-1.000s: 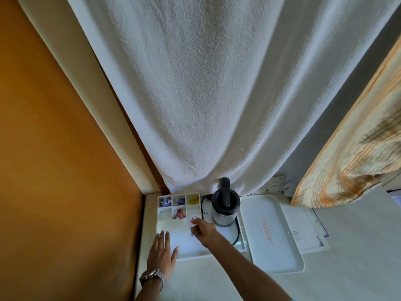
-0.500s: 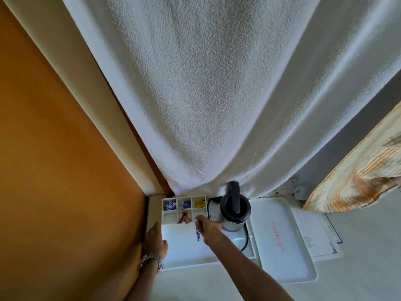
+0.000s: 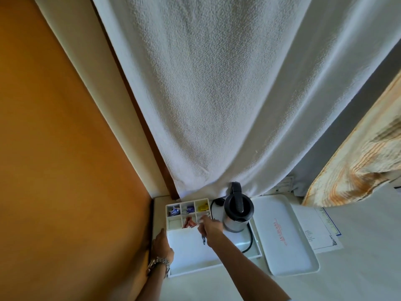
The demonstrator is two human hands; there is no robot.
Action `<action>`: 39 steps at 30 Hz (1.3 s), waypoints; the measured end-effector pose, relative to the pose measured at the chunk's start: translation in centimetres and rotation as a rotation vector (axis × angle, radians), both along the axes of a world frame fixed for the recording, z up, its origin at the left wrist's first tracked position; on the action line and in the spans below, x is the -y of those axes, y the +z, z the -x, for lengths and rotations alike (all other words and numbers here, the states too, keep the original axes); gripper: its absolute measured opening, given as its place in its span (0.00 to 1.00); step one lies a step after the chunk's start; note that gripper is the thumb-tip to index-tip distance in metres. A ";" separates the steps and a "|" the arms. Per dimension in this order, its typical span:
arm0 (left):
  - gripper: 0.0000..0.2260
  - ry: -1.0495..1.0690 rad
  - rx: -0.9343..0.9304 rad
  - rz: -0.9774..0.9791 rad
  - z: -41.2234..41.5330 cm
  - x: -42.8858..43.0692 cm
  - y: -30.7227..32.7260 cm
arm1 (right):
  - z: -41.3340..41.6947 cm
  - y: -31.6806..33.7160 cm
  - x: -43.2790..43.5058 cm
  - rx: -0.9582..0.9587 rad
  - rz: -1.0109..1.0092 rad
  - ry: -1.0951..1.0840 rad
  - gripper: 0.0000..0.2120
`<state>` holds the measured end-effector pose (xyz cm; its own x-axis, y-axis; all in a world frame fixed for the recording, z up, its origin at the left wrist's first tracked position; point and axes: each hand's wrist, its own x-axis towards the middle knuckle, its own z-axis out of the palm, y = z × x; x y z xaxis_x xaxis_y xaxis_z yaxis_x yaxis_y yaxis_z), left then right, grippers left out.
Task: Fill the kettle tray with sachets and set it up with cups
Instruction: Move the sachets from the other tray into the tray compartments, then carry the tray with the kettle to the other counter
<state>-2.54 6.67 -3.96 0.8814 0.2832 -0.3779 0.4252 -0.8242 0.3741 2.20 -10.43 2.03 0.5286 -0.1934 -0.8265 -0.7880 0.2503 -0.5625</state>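
Observation:
The white kettle tray (image 3: pixel 188 252) lies in the corner of the counter. Its back-left part is split into small compartments holding blue sachets (image 3: pixel 174 211), a purple sachet (image 3: pixel 190 209), a yellow sachet (image 3: pixel 203 207) and a red sachet (image 3: pixel 189 222). My right hand (image 3: pixel 210 228) reaches over the front-right compartment, fingertips pinched on a small pale sachet that is blurred. My left hand (image 3: pixel 161 243), with a metal watch on the wrist, grips the tray's left edge. A black and steel kettle (image 3: pixel 237 210) stands on the tray's back right. No cups are in view.
A second white tray (image 3: pixel 284 235) with red lettering lies right of the kettle tray, with printed papers (image 3: pixel 319 232) beyond it. The kettle's black cord (image 3: pixel 249 240) runs across the tray. An orange wall (image 3: pixel 65 170) is close on the left, and a white curtain (image 3: pixel 217 105) hangs behind.
My left hand went from lying flat on the tray to gripping its left edge. My right hand moved a little forward, towards the compartments. The view shifted leftwards.

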 end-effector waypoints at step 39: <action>0.26 -0.313 -0.109 -0.243 29.0 1.1 1.1 | 37.7 -5.6 14.0 0.108 0.441 0.011 0.22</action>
<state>-31.52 5.53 -2.87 0.8975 0.1008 -0.4293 0.1667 -0.9788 0.1188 -35.55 -24.47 -3.61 0.6108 -0.5085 -0.6069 -0.7205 -0.0391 -0.6924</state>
